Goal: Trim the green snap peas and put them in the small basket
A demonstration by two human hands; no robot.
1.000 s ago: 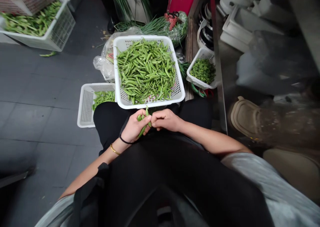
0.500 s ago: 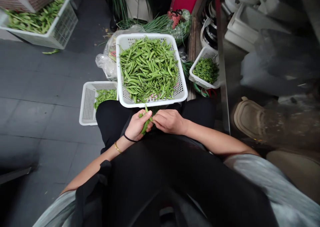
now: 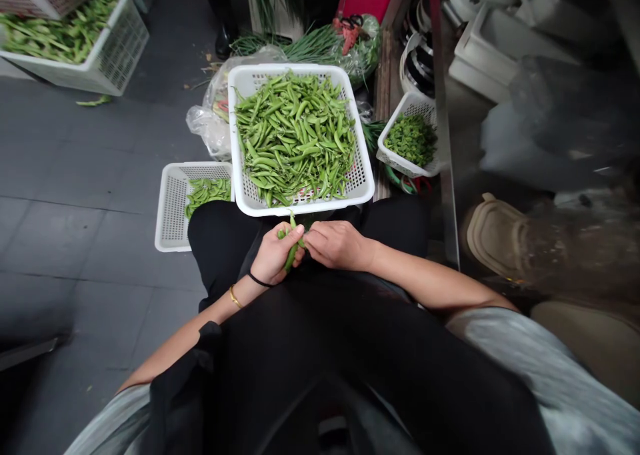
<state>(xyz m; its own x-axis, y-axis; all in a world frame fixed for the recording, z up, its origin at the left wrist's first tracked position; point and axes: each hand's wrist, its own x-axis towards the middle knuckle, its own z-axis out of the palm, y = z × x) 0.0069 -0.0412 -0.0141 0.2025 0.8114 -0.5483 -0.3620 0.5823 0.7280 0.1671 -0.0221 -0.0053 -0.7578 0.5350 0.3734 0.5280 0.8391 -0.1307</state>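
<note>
Several green pea pods (image 3: 291,256) are gripped in my left hand (image 3: 273,253), with the thumb pressed on top and one pod tip pointing up. Beside it my right hand (image 3: 341,245) is closed in a pinch at the pods' right side; its fingertips meet the left hand's, and what exactly they pinch is partly hidden. Just beyond both hands a large white basket (image 3: 305,208) rests at my knees, heaped with pea pods (image 3: 295,135). Left of my left knee stands a smaller white basket (image 3: 173,208) with some pods (image 3: 210,193) at its right side.
At right, a small basket (image 3: 395,165) holds leafy greens (image 3: 413,138) beside a metal table edge (image 3: 447,168). Behind the large basket lie a plastic bag (image 3: 207,131) and long green stalks (image 3: 315,45). A crate (image 3: 117,58) of green pods stands far left. Another person's dark shoe (image 3: 225,40) shows at the back.
The view has shifted slightly, so the baskets and crate sit a little farther left. Both hands keep nearly the same place and hold, with only small finger movement.
</note>
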